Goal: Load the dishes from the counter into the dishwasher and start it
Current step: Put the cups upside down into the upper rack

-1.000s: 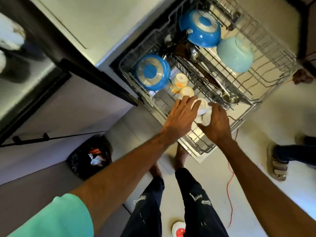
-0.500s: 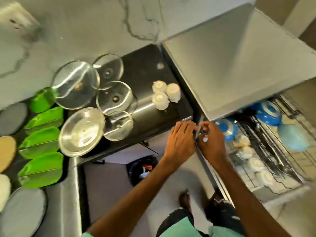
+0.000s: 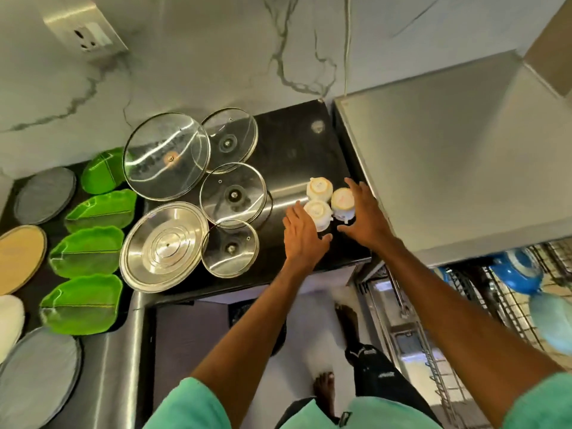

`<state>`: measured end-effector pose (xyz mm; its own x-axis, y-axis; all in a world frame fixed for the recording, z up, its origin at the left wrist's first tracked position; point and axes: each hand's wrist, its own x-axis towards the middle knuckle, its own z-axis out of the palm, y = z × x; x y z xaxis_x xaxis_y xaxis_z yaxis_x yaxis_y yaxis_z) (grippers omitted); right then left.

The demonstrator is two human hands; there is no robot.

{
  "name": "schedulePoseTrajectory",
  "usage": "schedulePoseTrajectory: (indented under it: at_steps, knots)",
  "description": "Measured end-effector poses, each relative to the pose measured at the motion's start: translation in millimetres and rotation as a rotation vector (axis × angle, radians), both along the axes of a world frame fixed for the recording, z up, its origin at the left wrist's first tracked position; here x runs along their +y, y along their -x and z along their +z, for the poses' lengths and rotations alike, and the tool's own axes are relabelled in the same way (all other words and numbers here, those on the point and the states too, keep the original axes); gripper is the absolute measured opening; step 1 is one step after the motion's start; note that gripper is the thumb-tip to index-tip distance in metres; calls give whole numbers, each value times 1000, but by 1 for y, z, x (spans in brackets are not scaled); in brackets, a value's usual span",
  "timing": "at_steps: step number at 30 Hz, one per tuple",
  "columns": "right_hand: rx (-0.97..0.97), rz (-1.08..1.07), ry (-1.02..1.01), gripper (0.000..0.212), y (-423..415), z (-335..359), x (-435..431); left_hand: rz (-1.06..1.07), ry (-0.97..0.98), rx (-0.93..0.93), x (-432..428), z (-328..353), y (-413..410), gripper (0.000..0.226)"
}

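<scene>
Teal-sleeved arms end in a left hand [image 3: 305, 236] and a right hand [image 3: 363, 216], both with fingers spread and holding nothing. They flank three upturned white cups [image 3: 318, 209] clustered on the black counter [image 3: 294, 144], each hand just beside a cup. Glass lids [image 3: 165, 156] and a steel lid [image 3: 164, 246] lie further left, with green plates [image 3: 89, 252] beyond. The dishwasher rack [image 3: 510, 305] stands pulled out at right.

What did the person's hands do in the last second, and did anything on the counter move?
Both came away from the dishwasher rack, where they had been setting cups down, and reached over to the counter. Now the left-hand grip and right-hand grip flank the three white cups, open, nothing taken hold of yet. Those cups, the lids and the green plates stayed put.
</scene>
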<state>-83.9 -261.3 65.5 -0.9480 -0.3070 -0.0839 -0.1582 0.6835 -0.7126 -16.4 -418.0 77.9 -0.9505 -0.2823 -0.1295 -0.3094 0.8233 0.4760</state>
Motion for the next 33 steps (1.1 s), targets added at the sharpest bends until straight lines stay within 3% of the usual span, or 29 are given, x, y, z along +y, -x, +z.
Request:
schedulePoseTrajectory:
  at_steps: [3, 6, 9, 15, 25, 33]
  knots:
    - [-7, 79, 63, 86, 16, -8, -1, 17, -59, -48, 3, -14, 11, 98]
    - [25, 54, 52, 67, 20, -5, 2, 75, -119, 17, 5, -19, 13, 79]
    - [21, -8, 32, 75, 13, -7, 13, 107, -161, 105, 6, -22, 9, 64]
    - [32, -133, 132, 80, -19, 12, 47, 126, -260, 180, 23, -16, -28, 58]
    - [122, -513, 215, 69, -145, 35, 124, -230, -394, 367, 100, 25, -80, 63]
    - [61, -769, 162, 68, -247, 1, 184, -517, -472, 304, 189, 18, -139, 68]
